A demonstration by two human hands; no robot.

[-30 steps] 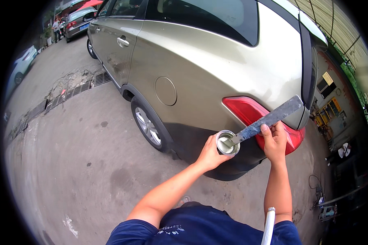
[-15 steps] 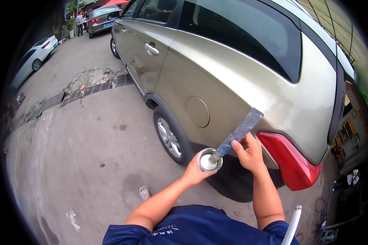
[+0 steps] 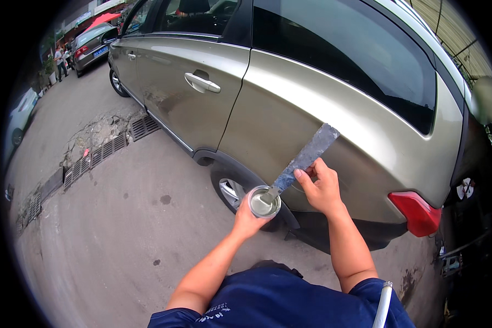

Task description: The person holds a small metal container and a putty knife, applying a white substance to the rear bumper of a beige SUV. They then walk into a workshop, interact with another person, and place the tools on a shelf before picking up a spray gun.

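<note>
My left hand (image 3: 247, 221) is wrapped round a small clear cup (image 3: 263, 202) with pale, greenish-silver paint in it. In my right hand (image 3: 321, 188), pinched between thumb and fingers, is a flat, grey-blue, paint-stained stirring stick (image 3: 307, 155). The stick slants down to the left, and its lower tip is inside the cup. Both hands are in front of the rear side of a champagne-coloured car (image 3: 290, 117), apart from its body as far as I can tell. Behind the cup, the rear wheel (image 3: 230, 191) is partly hidden.
A red tail light (image 3: 415, 213) sits at the car's rear corner on the right. A white hose (image 3: 384, 306) hangs by my right shoulder. Drain grates (image 3: 109, 151) cross the concrete ground at left. Farther off are a dark car (image 3: 93, 46), a white car (image 3: 21, 117) and people.
I have shifted toward the car's front, so the cup is now before the rear wheel. The hands and cup sit farther left in view. Both grips are unchanged, and the stick stays in the cup.
</note>
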